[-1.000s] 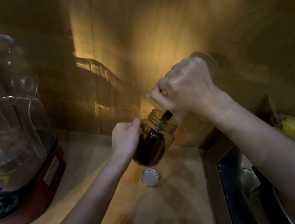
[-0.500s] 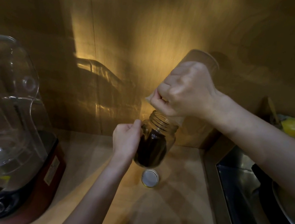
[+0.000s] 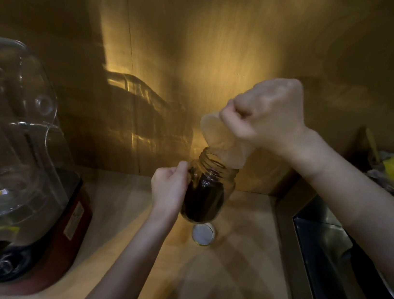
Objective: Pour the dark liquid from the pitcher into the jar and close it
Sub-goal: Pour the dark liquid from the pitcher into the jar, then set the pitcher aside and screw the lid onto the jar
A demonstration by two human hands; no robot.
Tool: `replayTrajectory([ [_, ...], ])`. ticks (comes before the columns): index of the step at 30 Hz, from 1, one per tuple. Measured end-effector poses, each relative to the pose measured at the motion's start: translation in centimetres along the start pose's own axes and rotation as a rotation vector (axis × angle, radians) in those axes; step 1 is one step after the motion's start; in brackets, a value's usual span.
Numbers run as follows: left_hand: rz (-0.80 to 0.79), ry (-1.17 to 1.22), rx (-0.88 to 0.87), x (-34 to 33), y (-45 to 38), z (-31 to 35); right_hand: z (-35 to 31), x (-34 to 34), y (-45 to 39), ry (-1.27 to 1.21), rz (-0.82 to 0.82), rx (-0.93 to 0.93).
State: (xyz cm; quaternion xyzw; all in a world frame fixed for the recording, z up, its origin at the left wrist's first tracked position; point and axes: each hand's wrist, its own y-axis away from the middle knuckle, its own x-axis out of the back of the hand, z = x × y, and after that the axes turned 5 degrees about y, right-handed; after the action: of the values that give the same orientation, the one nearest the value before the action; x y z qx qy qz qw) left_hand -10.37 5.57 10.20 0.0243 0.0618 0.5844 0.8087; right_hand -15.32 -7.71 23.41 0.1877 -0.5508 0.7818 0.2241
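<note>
On the tabletop point(image 3: 234, 294), the left hand point(image 3: 169, 188) clasped the jar point(image 3: 206, 191) (lid point(image 3: 203, 233) beside it) while the right hand point(image 3: 269, 116) gripped the upended pitcher point(image 3: 220, 140).

We have a single wide-angle view, worn on the head, looking forward and down onto a wooden counter point(image 3: 237, 269) that ends at a wall point(image 3: 205, 49) straight ahead. It sits close: both forearms reach in from the bottom edge, and the left hand point(image 3: 169, 188) and right hand point(image 3: 269, 116) fill the centre. The wide lens bends the blender point(image 3: 13, 149) at the left edge
</note>
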Motion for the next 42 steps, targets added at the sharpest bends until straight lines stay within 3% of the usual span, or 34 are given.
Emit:
replayTrajectory([
  [11, 0.06, -0.062, 0.125, 2.8, -0.9, -6.6, -1.3, -5.4, 10.4, -0.382, -0.112, -0.903],
  [18, 0.055, 0.019, 0.246, 4.5, -1.3, -11.6, -4.0, -10.3, 16.1, -0.833, -0.126, -1.555],
  [22, 0.071, -0.059, 0.323, 5.6, -1.7, -13.6, -5.0, -13.6, 18.7, -0.953, -0.165, -1.844],
  [27, 0.206, -0.029, 0.403, 3.8, -1.3, -15.3, -6.6, -18.0, 20.9, -0.889, -0.2, -1.944],
  [37, 0.071, -0.029, 0.422, 3.3, -1.4, -19.5, -8.3, -21.5, 22.0, -0.799, -0.374, -1.866],
  [42, 0.092, 0.012, 0.471, 3.0, -1.4, -19.7, -8.5, -21.5, 22.8, -0.812, -0.359, -1.88],
])
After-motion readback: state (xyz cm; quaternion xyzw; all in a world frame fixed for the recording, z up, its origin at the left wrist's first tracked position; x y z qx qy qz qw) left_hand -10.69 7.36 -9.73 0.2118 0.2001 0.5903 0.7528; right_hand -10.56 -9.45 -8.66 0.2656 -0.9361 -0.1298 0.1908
